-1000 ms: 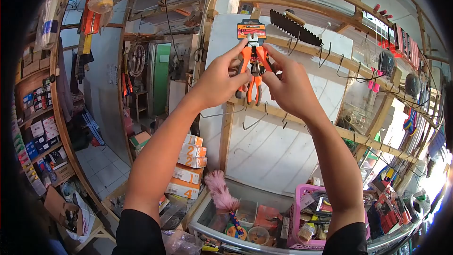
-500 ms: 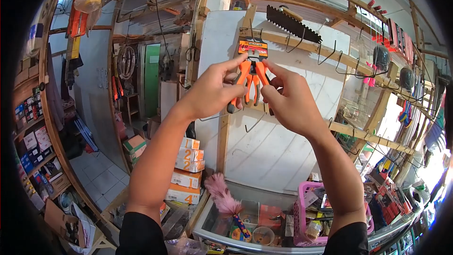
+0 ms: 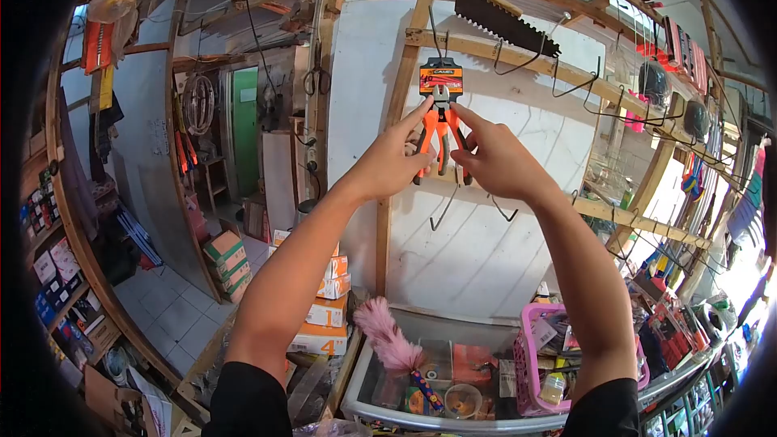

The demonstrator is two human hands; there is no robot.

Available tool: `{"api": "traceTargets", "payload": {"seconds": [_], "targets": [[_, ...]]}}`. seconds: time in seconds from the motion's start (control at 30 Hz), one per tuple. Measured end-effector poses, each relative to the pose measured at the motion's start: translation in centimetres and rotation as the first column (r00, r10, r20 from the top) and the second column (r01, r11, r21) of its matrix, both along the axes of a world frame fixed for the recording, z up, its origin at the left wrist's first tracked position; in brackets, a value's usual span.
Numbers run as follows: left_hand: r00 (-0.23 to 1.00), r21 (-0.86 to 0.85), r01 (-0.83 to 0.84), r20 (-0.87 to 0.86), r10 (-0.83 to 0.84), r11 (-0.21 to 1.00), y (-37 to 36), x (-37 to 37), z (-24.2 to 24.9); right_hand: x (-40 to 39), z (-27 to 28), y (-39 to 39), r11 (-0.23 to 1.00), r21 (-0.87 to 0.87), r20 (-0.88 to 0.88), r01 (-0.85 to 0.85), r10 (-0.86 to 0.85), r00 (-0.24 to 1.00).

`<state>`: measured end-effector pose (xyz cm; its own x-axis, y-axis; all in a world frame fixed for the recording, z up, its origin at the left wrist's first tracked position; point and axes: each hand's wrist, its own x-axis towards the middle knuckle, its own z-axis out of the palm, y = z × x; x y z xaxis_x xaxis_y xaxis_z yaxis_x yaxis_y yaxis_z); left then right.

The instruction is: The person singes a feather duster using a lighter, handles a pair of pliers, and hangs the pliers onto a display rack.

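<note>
Orange-and-black handled pliers (image 3: 441, 102) hang upright against an orange-and-black card (image 3: 441, 74) on a metal hook (image 3: 438, 42) at the white wall panel. Another orange-and-black handle (image 3: 443, 154) shows between their spread handles, seemingly from a pair behind. My left hand (image 3: 392, 158) is closed on the left handle, its index finger reaching up beside the jaws. On the other handle, my right hand (image 3: 502, 160) is closed between thumb and fingers, with the index finger near the pivot.
A saw blade (image 3: 506, 23) hangs above right, near several wire hooks. Below are a glass display case (image 3: 429, 419), a pink feather duster (image 3: 387, 332) and a pink basket (image 3: 530, 356) of goods. Stacked boxes (image 3: 324, 316) stand at the lower left.
The pliers' handles sit closer together, and both hands have drawn slightly inward. The jaws now show clearly in front of the card. The view has shifted a little.
</note>
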<state>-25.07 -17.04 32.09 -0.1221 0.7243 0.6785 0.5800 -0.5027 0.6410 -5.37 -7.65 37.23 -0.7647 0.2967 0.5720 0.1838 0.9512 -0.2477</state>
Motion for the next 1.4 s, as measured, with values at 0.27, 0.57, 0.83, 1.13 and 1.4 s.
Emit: {"api": "traceTargets", "payload": {"seconds": [0.27, 0.57, 0.83, 1.13, 1.4], "targets": [[0.935, 0.089, -0.280, -0.201, 0.292, 0.956, 4.5, -1.2, -0.3, -3.5, -0.6, 6.7, 0.987, 0.143, 0.068, 0.067, -0.078, 0.995], [0.848, 0.213, -0.411, -0.267, 0.458, 0.886, 8.2, -2.3, -1.4, -5.2, -0.7, 9.5, 0.950, 0.257, 0.139, 0.176, -0.217, 0.966], [0.822, 0.195, -0.437, -0.311, 0.478, 0.878, 10.4, -4.1, -1.2, -6.9, -1.2, 10.7, 0.892, 0.351, 0.086, 0.285, -0.334, 0.939], [0.888, 0.064, -0.376, -0.259, 0.379, 0.925, 10.3, -5.2, -1.4, -8.4, -2.7, 12.2, 0.921, 0.303, 0.034, 0.247, -0.269, 0.962], [0.918, 0.004, -0.342, -0.213, 0.335, 0.940, 8.3, -3.7, -1.4, -7.3, -3.1, 12.6, 0.940, 0.314, 0.080, 0.133, -0.165, 0.983]]}}
